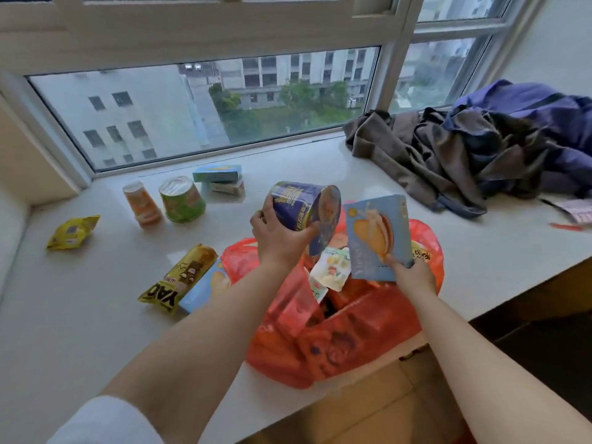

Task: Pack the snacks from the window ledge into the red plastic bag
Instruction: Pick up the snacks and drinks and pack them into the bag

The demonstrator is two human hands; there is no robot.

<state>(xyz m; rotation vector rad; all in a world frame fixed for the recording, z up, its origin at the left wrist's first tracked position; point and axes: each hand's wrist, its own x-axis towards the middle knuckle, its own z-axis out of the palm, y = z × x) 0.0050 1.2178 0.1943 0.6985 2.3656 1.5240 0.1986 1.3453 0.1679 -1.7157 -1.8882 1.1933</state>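
The red plastic bag lies open on the white window ledge, with a few packets showing inside its mouth. My left hand grips a purple noodle bowl tipped on its side above the bag. My right hand holds a light blue snack box upright over the bag's opening. On the ledge to the left lie a yellow-black packet, another blue box, a small yellow pouch, an orange cup, a green tub and two stacked small boxes.
A heap of dark brown and blue clothes covers the ledge's right part. Some papers and a red strip lie at the far right edge. The window pane runs along the back; the ledge drops off at the front right.
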